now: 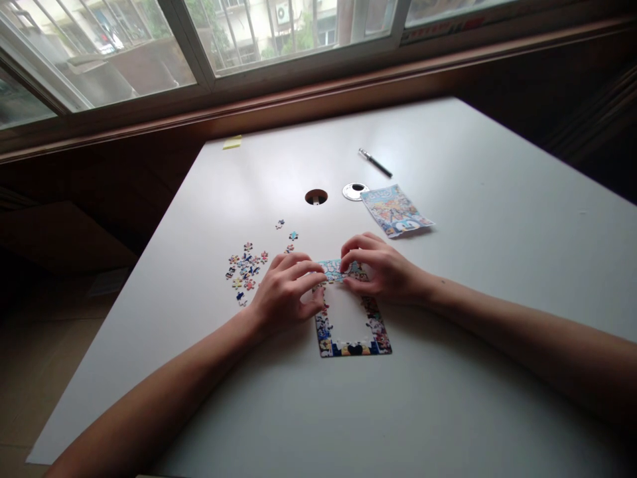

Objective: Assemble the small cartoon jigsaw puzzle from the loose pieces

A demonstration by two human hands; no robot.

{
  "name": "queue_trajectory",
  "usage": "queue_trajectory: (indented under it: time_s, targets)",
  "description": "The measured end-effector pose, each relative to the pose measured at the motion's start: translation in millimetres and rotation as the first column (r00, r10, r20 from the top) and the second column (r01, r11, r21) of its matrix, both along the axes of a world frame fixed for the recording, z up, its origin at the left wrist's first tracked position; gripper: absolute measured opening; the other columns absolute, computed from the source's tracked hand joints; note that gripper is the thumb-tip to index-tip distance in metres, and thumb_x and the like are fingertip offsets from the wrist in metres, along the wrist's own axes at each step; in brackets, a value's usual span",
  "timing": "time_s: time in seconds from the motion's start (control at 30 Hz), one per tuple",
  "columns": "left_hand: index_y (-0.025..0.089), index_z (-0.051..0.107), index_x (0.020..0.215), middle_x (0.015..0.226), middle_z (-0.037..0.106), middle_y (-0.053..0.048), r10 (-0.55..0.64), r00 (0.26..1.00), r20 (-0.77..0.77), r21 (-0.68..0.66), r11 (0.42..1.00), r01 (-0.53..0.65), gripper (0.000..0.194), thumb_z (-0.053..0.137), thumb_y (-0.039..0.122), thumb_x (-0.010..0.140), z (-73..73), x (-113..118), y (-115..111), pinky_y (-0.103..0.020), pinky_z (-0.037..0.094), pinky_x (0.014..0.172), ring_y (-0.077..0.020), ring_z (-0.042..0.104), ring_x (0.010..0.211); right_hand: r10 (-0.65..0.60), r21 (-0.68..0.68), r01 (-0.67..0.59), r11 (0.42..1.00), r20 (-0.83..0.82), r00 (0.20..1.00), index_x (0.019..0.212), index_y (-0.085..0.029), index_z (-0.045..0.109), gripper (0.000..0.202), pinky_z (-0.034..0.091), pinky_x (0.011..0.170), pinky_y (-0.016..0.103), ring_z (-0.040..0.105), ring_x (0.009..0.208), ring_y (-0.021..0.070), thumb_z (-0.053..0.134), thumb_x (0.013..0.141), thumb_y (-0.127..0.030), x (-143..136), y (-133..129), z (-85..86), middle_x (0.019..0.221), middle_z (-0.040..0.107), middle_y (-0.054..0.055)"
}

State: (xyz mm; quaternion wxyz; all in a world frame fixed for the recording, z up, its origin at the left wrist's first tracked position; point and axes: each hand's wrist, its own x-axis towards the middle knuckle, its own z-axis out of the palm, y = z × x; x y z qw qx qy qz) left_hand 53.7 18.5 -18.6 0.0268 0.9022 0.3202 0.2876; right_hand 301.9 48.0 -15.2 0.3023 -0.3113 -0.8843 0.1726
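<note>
A partly assembled jigsaw puzzle [354, 349] lies flat on the white table, its border joined and its middle showing bare table. Across its top runs a light blue band of joined pieces. My left hand [288, 289] grips the upper left edge, with bent fingers above and the thumb lower down. At the upper right, my right hand [374, 267] holds the puzzle's top part between curled fingers and thumb. Both hands cover some of the border. Whether a loose piece is under the fingertips is hidden. Loose jigsaw pieces [247, 265] lie scattered left of my left hand.
Beyond my right hand lies a creased picture sheet [398, 211]. A dark pen [375, 162] and a round grommet cover [355, 192] are farther back, near a cable hole [316, 197]. Yellow tape [232, 142] marks the table's [438, 411] far left corner, below the window.
</note>
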Motion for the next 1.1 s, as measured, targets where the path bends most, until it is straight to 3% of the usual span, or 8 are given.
queue_trajectory:
  time_s: [0.2, 0.87, 1.1]
  targets:
    - [0.026, 0.068, 0.111, 0.112, 0.071, -0.002, -0.026, 0.998, -0.052, 0.008, 1.000, 0.026, 0.027, 0.062, 0.023, 0.085, 0.2, 2.1, 0.3, -0.042, 0.041, 0.096, -0.0234, 0.059, 0.108, -0.005, -0.008, 0.005, 1.000, 0.025, 1.000, 0.085, -0.022, 0.066, 0.008, 0.047, 0.086, 0.040, 0.054, 0.092, 0.0217, 0.071, 0.080, -0.025, 0.5, 0.4, -3.0, 0.099, 0.062, 0.007]
    - [0.025, 0.068, 0.107, 0.110, 0.071, -0.002, -0.027, 0.996, -0.082, -0.016, 1.000, 0.026, 0.022, 0.060, 0.025, 0.086, 1.3, 3.3, -1.3, -0.043, 0.038, 0.098, -0.0226, 0.060, 0.105, -0.008, -0.023, 0.009, 1.000, 0.038, 0.999, 0.087, -0.023, 0.066, 0.010, 0.047, 0.086, 0.041, 0.055, 0.092, 0.0227, 0.070, 0.077, -0.022, 0.3, 0.8, -2.3, 0.099, 0.063, 0.006]
    - [0.027, 0.066, 0.114, 0.113, 0.070, -0.003, -0.034, 0.994, -0.100, -0.051, 0.998, 0.029, 0.029, 0.061, 0.025, 0.086, 2.1, 3.3, -1.8, -0.042, 0.037, 0.098, -0.0227, 0.059, 0.107, 0.022, -0.033, -0.022, 0.999, -0.006, 1.000, 0.087, -0.025, 0.070, 0.013, 0.048, 0.083, 0.038, 0.055, 0.091, 0.0211, 0.063, 0.082, -0.015, 2.9, 0.6, -0.1, 0.098, 0.062, 0.006]
